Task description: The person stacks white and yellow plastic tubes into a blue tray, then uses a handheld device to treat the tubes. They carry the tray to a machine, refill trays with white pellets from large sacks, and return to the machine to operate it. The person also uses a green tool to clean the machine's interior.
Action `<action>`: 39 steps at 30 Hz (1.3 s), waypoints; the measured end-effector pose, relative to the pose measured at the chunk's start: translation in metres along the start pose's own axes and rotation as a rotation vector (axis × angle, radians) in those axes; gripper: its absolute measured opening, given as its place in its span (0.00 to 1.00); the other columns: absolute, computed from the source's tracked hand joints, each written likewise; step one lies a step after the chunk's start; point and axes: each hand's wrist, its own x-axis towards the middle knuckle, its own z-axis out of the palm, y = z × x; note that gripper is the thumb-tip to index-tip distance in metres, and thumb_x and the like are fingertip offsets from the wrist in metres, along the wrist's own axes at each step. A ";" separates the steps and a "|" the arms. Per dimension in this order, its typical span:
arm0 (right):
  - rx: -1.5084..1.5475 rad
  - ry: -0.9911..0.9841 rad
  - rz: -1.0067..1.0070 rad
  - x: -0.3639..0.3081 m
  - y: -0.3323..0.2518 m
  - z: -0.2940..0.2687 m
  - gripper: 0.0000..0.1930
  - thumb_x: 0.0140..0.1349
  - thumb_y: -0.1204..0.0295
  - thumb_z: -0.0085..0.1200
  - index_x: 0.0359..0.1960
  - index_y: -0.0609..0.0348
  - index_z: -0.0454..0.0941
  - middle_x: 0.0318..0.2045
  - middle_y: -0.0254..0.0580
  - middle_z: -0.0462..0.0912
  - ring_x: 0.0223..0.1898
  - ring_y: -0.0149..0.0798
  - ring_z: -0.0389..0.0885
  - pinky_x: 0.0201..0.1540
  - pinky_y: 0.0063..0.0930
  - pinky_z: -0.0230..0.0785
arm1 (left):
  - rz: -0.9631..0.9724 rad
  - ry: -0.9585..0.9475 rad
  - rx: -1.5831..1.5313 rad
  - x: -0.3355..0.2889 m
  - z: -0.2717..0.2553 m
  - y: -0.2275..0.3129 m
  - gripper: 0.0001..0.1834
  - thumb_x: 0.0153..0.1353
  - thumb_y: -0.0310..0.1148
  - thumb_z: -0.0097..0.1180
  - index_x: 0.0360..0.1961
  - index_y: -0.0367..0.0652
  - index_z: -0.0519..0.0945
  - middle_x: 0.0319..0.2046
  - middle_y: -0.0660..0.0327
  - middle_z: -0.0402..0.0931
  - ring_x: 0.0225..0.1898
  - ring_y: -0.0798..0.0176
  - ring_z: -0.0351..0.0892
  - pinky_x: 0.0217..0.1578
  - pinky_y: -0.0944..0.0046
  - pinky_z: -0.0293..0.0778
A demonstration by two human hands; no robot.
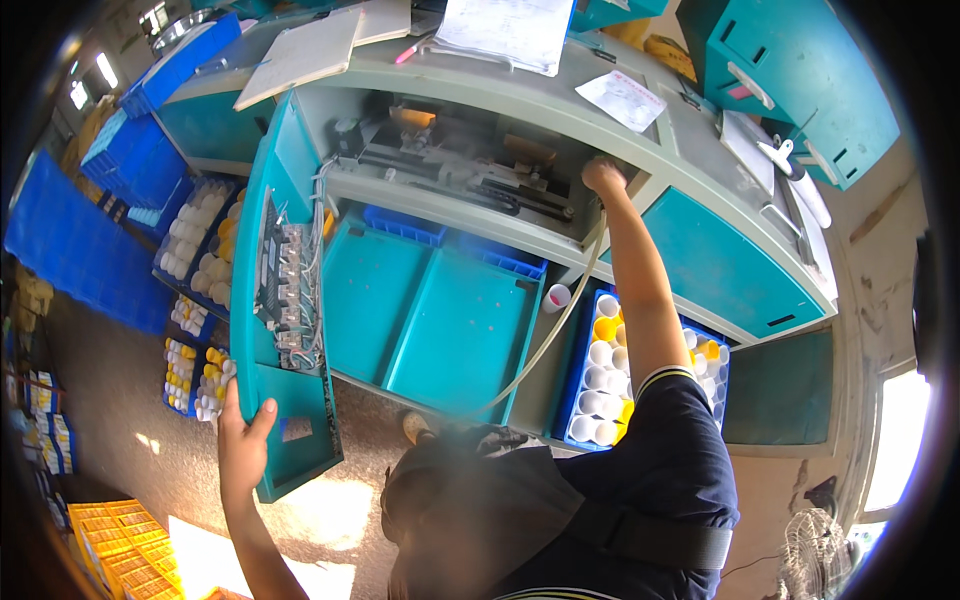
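Note:
At the lower left, my left hand (245,440) grips the free edge of a teal cabinet door (262,345), thumb on the inner side. The door hangs swung out; electrical modules with grey wires (295,290) are mounted on its inside. My right arm stretches to the right end of the open machine compartment (465,165), where metal rails and dark moving parts show. There my right hand (604,175) is closed like a fist. What it holds, if anything, is hidden. A pale hose (545,345) hangs down just below it.
Teal sliding panels (430,310) lie below the compartment. A blue crate of white and yellow cups (600,375) stands under my right arm. Papers (505,35) and boards (300,60) lie on the grey top. Blue crates (135,165) stack at left; a fan (815,550) stands lower right.

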 end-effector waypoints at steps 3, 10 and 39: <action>0.006 -0.119 0.039 -0.019 -0.008 -0.009 0.17 0.61 0.71 0.43 0.43 0.64 0.82 0.46 0.57 0.82 0.51 0.53 0.80 0.50 0.43 0.75 | -0.013 0.002 0.040 -0.001 0.007 0.001 0.26 0.65 0.38 0.56 0.59 0.36 0.67 0.41 0.54 0.78 0.39 0.61 0.76 0.43 0.62 0.72; 0.011 -0.180 0.009 -0.049 -0.002 0.004 0.18 0.61 0.71 0.45 0.48 0.62 0.81 0.50 0.53 0.81 0.55 0.50 0.79 0.54 0.39 0.73 | -0.004 0.040 0.044 -0.001 0.013 -0.004 0.25 0.64 0.39 0.57 0.58 0.36 0.69 0.41 0.54 0.79 0.40 0.59 0.77 0.44 0.60 0.72; 0.248 0.008 -0.203 -0.034 -0.105 0.053 0.22 0.65 0.59 0.44 0.47 0.71 0.68 0.38 0.63 0.83 0.44 0.60 0.82 0.50 0.46 0.74 | -0.027 0.046 0.114 -0.002 0.003 0.004 0.28 0.64 0.42 0.55 0.58 0.32 0.68 0.41 0.51 0.78 0.41 0.57 0.76 0.44 0.59 0.71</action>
